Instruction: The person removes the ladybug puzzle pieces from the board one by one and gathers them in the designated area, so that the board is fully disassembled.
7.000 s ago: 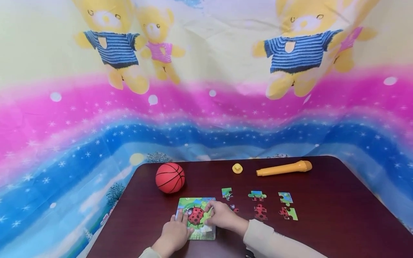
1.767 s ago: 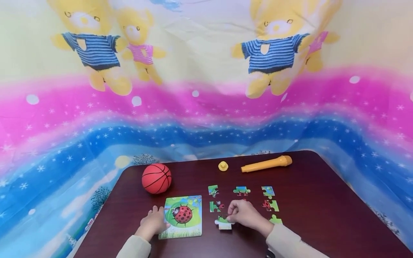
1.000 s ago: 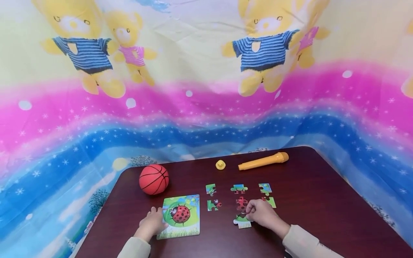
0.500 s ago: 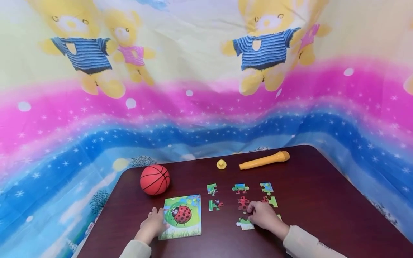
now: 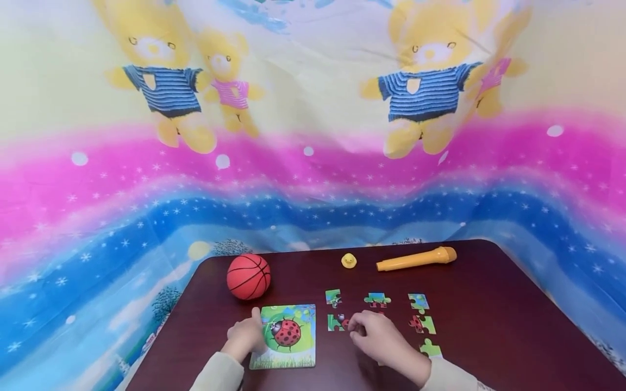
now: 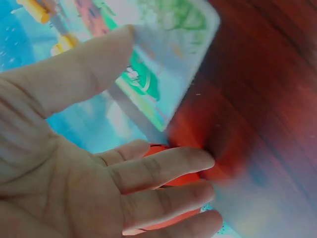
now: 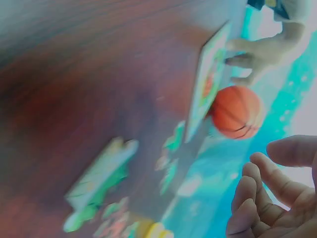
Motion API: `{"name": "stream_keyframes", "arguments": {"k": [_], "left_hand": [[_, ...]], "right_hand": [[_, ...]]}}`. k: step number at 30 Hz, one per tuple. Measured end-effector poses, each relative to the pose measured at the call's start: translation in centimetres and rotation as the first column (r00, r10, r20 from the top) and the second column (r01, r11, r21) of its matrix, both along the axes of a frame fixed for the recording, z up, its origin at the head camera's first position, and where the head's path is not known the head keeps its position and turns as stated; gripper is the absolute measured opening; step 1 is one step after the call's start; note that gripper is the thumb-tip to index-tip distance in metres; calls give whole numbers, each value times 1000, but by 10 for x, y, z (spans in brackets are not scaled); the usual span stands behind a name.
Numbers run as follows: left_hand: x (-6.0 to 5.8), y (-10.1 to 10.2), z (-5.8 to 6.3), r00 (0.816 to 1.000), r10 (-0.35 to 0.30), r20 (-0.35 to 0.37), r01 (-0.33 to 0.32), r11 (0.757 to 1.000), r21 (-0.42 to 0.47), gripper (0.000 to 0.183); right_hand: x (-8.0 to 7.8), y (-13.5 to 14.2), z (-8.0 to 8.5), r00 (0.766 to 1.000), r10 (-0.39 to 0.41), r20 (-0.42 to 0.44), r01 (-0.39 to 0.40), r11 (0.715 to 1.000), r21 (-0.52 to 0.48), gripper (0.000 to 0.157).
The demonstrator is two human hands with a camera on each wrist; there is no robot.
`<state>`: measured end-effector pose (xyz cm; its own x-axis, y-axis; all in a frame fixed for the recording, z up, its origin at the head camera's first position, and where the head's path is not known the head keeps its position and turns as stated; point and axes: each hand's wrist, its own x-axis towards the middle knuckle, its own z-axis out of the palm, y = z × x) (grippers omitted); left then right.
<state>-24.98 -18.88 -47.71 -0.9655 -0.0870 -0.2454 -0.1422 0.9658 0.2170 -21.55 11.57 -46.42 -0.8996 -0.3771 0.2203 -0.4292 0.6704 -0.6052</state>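
Observation:
A ladybug puzzle board (image 5: 287, 332) lies flat on the table. At its left edge is my left hand (image 5: 246, 335), fingers extended, with the thumb reaching over the board (image 6: 173, 64) in the left wrist view. My right hand (image 5: 383, 339) hovers right of the board, fingers loosely bent, with nothing between thumb and fingertips in the right wrist view. Under it, a green and white jigsaw piece (image 7: 101, 176) lies on the table, mostly hidden in the head view. Around that hand lie several loose pieces, among them a ladybug-head piece (image 5: 336, 322) and a green corner piece (image 5: 430, 348).
A red toy basketball (image 5: 248, 276) stands behind the board. Along the table's (image 5: 303, 271) far side are a yellow rubber duck (image 5: 349, 260) and a yellow toy microphone (image 5: 415, 259). A printed bear curtain (image 5: 313, 190) hangs behind the table.
Earlier my right hand was at the board, then moved the green and white piece rightward into the lower row. It has since let go and shifted left. My left hand stays by the board.

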Motion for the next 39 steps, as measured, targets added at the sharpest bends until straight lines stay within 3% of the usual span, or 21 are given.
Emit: {"name": "stream_keyframes", "arguments": {"k": [5,10,12,14,20,26,32,36,39], "left_hand": [[8,-21,-2,995,-91,33,87,990,110,84],[11,-46,-10,965,-252,76,221,932,287,90],[10,-50,-15,954,-294,57,263,914,308,89],[10,-50,-20,949,-314,30,293,912,286,88],[7,-47,-26,958,-286,-12,281,928,244,93],[10,-46,-28,963,-266,-46,270,936,225,92],[10,-40,-26,955,-291,-61,295,953,69,90],[12,-45,-24,959,-278,-48,280,958,63,91],[15,-47,-18,962,-272,-32,273,962,29,89]], "right_hand": [[5,-16,10,1000,20,-12,-20,1000,12,8],[-4,-33,17,999,6,-37,-4,998,55,5],[-9,-41,18,999,32,-32,-30,998,61,6],[-14,-51,19,997,66,-33,-63,996,66,7],[-31,-88,18,990,123,-63,-118,989,87,10],[-46,-121,4,992,100,-76,-87,984,153,8],[-48,-142,-4,992,103,-71,-86,973,214,6],[-49,-157,-5,986,142,-88,-113,955,273,3],[-47,-171,-7,979,183,-87,-148,939,309,11]]}}
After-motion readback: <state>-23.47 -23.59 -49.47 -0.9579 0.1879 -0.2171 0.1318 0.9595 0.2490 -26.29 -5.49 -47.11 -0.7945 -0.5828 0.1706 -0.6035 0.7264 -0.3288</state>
